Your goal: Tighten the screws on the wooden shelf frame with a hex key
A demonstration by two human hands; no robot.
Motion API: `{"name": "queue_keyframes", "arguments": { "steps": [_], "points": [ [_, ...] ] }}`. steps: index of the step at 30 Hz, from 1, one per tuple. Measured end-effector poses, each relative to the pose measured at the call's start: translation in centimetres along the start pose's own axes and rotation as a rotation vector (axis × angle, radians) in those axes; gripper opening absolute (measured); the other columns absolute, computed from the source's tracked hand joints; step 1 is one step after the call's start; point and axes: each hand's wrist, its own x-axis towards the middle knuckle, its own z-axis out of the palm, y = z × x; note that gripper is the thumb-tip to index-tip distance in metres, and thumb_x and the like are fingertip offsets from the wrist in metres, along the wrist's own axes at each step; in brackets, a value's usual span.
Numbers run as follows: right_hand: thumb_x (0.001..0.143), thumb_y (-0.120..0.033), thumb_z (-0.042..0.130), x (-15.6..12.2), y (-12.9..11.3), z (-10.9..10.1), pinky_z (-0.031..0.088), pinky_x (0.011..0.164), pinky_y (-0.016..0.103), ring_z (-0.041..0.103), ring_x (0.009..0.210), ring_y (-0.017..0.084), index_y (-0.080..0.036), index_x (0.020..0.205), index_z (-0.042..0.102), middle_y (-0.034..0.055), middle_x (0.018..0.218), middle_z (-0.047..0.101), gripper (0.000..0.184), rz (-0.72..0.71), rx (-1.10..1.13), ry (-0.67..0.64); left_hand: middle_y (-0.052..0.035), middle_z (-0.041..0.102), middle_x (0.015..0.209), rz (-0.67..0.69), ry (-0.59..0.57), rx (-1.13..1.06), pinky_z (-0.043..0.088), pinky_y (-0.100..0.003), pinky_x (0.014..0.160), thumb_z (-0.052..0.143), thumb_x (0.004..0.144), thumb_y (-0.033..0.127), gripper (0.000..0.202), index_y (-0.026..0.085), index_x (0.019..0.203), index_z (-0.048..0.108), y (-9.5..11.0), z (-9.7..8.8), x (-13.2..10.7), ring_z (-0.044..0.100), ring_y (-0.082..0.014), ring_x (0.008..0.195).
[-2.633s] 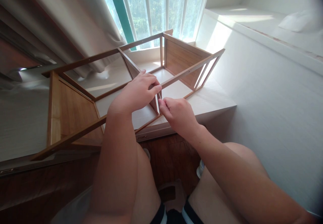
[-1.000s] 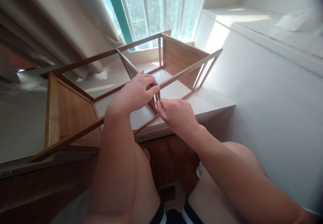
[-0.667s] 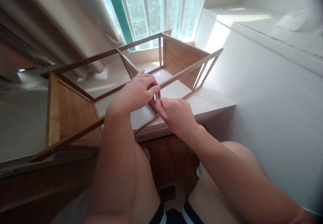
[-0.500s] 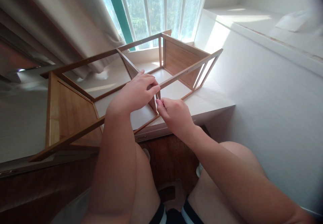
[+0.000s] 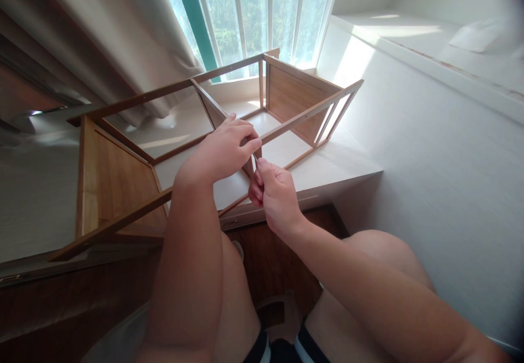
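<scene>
A brown wooden shelf frame [image 5: 301, 95] lies on its side, with panels at both ends and one across the middle. My left hand [image 5: 225, 147] is wrapped over its near rail where the middle panel meets it, thumb pointing right. Just below, my right hand [image 5: 279, 191] is closed in a pinch with its fingers curled. A thin metal tool, apparently a hex key [image 5: 255, 161], sticks up from that pinch toward the rail's underside. Most of the key is hidden by my fingers, and the joint itself is covered by my left hand.
The frame rests on a white ledge [image 5: 339, 158] beneath a barred window [image 5: 254, 24]. A beige curtain [image 5: 123, 41] hangs at the left, and a white wall [image 5: 429, 150] bounds the right. My legs straddle the dark wooden floor [image 5: 270, 259].
My right hand has turned at the wrist and dropped slightly, so its curled fingers now show on the left side. My left hand and the shelf frame stay put.
</scene>
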Motion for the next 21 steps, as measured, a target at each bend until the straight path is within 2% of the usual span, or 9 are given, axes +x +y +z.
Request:
{"name": "queue_keyframes", "arguments": {
  "steps": [3,11,18,21],
  "points": [
    [0.093,-0.051,0.057,-0.1,0.0,0.0,0.026,0.04,0.021,0.032,0.038,0.006,-0.022,0.061,0.036,-0.0094,0.043,0.035,0.048,-0.036,-0.044,0.013,-0.004,0.067,0.115,0.002,0.002,0.01,0.017,-0.044,0.127,0.037,0.098,0.035,0.027,0.021,0.089,0.058,-0.1,0.0,-0.1,0.055,-0.0209,0.124],
    [0.096,-0.051,0.052,0.0,-0.6,-1.3,0.028,0.044,0.025,0.034,0.043,0.009,-0.022,0.058,0.039,-0.0061,0.046,0.039,0.05,-0.166,-0.358,0.054,-0.0037,0.067,0.111,-0.015,-0.002,-0.005,0.017,-0.044,0.126,0.039,0.097,0.035,0.027,0.021,0.087,0.06,0.2,-0.1,-0.1,0.056,-0.0212,0.12],
    [0.099,-0.049,0.047,0.2,-1.5,-1.6,0.027,0.051,0.027,0.035,0.049,0.01,-0.021,0.057,0.04,-0.0045,0.048,0.04,0.051,-0.232,-0.599,0.018,-0.0049,0.067,0.117,-0.02,-0.009,-0.01,0.015,-0.045,0.128,0.039,0.097,0.035,0.027,0.02,0.09,0.061,0.1,0.0,-0.1,0.05,-0.0221,0.131],
    [0.099,-0.047,0.045,0.3,-1.5,-1.7,0.026,0.052,0.027,0.034,0.05,0.01,-0.021,0.058,0.041,-0.0044,0.049,0.04,0.05,-0.243,-0.653,0.007,-0.0048,0.067,0.116,-0.019,-0.011,-0.003,0.014,-0.045,0.128,0.038,0.097,0.035,0.028,0.02,0.09,0.061,0.2,-0.1,-0.1,0.052,-0.0222,0.128]
  ]
}}
